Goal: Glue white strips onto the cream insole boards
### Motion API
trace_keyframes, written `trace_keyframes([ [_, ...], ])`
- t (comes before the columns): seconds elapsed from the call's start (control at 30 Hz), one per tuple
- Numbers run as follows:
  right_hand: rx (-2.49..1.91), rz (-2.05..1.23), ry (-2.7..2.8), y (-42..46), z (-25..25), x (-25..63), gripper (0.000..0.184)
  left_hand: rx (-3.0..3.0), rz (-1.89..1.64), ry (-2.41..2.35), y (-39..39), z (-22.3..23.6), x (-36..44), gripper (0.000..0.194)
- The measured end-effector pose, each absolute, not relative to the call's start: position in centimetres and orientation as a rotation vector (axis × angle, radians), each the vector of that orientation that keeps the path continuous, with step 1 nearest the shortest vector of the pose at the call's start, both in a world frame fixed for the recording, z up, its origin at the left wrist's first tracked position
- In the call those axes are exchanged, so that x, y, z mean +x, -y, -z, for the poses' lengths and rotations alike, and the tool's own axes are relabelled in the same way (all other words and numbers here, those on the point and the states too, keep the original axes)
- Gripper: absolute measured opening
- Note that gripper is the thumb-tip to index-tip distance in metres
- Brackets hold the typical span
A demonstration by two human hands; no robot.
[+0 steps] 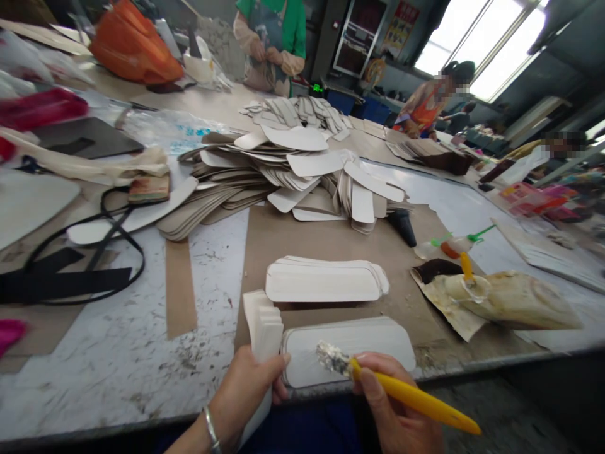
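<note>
My left hand (246,394) is closed around a small stack of white cut pieces (262,325), held upright at the table's front edge. My right hand (392,413) grips a yellow-handled brush (411,396) whose glue-caked bristles rest on the left part of a flat stack of white insole-shaped pieces (359,343). A second flat stack of the same white pieces (326,280) lies just behind it on brown paper.
A big heap of white and tan insole pieces (283,173) fills the table's middle. A glue-smeared paper with a glue pot (472,287) lies right. Black straps (61,277) lie left. Other people work at the far end, one in green (274,38).
</note>
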State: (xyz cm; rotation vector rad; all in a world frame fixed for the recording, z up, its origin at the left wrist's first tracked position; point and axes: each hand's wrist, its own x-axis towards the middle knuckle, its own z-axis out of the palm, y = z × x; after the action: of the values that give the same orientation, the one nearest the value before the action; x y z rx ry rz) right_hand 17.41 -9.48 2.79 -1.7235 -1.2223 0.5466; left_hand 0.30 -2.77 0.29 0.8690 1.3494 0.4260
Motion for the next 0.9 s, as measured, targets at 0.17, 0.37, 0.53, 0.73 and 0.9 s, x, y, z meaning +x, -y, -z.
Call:
trace_keyframes([
  [0.17, -1.688, -0.524, 1.273, 7.7, -4.7, 17.3, 0.034, 0.826, -0.527, -1.375, 2.4, -0.2, -0.3, 0.021],
  [0.37, -1.647, -0.792, 1.331, 5.6, -4.6, 15.7, 0.034, 0.856, -0.602, -1.308, 3.1, -2.3, -1.9, 0.023],
  [0.53, -1.471, -1.473, 1.195, 4.4, -3.0, 13.2, 0.027, 0.823, -0.516, -1.141, 4.1, -4.2, -1.0, 0.02],
  [0.73, -1.413, -1.529, 1.207, 4.3, -3.3, 12.6, 0.026, 0.832, -0.456, -1.157, 4.5, -4.5, -0.2, 0.016],
  [0.9, -1.512, -1.228, 1.364, 4.8, -3.0, 13.5, 0.024, 0.709, -0.526, -1.02, 4.8, -3.9, -1.0, 0.024],
])
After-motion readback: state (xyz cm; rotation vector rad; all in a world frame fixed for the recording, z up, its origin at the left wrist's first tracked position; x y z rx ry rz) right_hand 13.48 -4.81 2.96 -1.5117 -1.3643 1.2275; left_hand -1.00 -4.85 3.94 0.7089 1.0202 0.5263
